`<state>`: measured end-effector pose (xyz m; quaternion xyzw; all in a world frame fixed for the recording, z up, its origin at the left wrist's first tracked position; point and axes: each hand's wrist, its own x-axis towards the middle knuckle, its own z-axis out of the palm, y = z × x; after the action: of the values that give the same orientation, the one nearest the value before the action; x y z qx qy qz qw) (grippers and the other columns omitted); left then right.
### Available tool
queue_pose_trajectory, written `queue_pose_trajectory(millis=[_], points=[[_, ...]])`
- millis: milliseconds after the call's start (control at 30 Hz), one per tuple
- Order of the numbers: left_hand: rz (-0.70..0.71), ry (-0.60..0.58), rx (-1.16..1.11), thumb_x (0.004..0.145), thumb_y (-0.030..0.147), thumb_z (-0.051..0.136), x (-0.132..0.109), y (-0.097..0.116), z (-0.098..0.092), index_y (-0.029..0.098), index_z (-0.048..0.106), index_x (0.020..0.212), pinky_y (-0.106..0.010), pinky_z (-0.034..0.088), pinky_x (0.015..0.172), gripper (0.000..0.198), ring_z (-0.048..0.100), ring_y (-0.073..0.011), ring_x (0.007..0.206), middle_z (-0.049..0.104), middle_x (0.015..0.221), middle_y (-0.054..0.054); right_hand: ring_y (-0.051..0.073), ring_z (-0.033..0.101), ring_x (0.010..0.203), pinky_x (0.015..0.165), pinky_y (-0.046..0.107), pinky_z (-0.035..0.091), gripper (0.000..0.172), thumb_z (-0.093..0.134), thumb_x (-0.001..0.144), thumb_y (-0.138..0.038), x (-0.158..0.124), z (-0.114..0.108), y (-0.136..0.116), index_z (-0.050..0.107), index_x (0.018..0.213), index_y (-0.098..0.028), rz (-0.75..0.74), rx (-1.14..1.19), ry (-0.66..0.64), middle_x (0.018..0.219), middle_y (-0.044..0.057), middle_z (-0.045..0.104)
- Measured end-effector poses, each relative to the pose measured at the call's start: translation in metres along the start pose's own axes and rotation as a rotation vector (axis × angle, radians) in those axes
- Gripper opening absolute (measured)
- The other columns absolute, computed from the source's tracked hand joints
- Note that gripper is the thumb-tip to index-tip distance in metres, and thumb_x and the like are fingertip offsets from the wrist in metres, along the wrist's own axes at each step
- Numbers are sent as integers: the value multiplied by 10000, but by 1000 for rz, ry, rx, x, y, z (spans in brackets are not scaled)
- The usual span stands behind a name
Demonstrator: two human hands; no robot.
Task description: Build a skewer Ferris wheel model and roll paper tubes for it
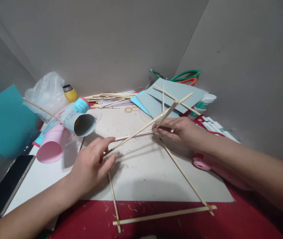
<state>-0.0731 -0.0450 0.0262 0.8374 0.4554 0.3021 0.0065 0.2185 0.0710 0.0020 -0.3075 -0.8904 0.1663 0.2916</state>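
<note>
A frame of thin wooden sticks (181, 174) spans the space between my hands, its two near corners bound with what look like rubber bands. My left hand (91, 157) curls around the left far corner, index finger and thumb on either side of the stick ends; the other fingertips are partly hidden. At the right far corner, my right hand (178, 131) pinches the sticks between thumb and fingers. One long stick (139, 128) slants from the left hand up to the right, crossing a short upright stick (167, 114) above the right hand.
Loose sticks (109, 97) and rubber bands (128, 109) lie at the back. Paper tubes (49, 151), a plastic bag (47, 91) and a phone (6, 186) are left. Grey sheets (181, 88), a white-green container (203, 103) and markers (219, 129) are right. Grey walls enclose the table.
</note>
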Motion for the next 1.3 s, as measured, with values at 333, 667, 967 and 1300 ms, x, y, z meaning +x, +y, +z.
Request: queue_pose_trajectory(millis=[333, 667, 967, 1300], points=[[-109, -188, -14, 905, 188, 490, 23, -29, 15, 167, 627, 730, -239, 392, 567, 223, 561, -123, 606, 640, 668, -23, 195, 665, 610, 545, 309, 516, 116, 599, 850, -274, -11, -4, -25, 655, 943, -232, 211, -45, 86, 741, 41, 726], [-161, -267, -57, 894, 177, 505, 27, -30, 17, 162, 605, 705, -235, 343, 559, 215, 512, -112, 573, 611, 639, -5, 133, 600, 500, 461, 233, 483, 388, 600, 855, -376, 13, 46, -105, 551, 1182, -172, 433, 630, -78, 617, -23, 616], [-312, -283, -199, 872, 209, 526, 19, -38, 12, 169, 601, 821, -240, 327, 553, 100, 505, -110, 575, 609, 660, 14, 77, 528, 428, 402, 194, 438, 235, 606, 857, -398, 48, 89, -91, 583, 795, -172, 574, 864, 34, 633, -19, 600], [-490, -307, 18, 780, 217, 567, 2, -43, 23, 214, 383, 653, -286, 243, 537, 223, 373, -122, 528, 439, 573, 26, 81, 569, 457, 406, 184, 452, 212, 588, 873, -371, 48, 96, -88, 584, 826, -164, 563, 823, 138, 682, 13, 664]])
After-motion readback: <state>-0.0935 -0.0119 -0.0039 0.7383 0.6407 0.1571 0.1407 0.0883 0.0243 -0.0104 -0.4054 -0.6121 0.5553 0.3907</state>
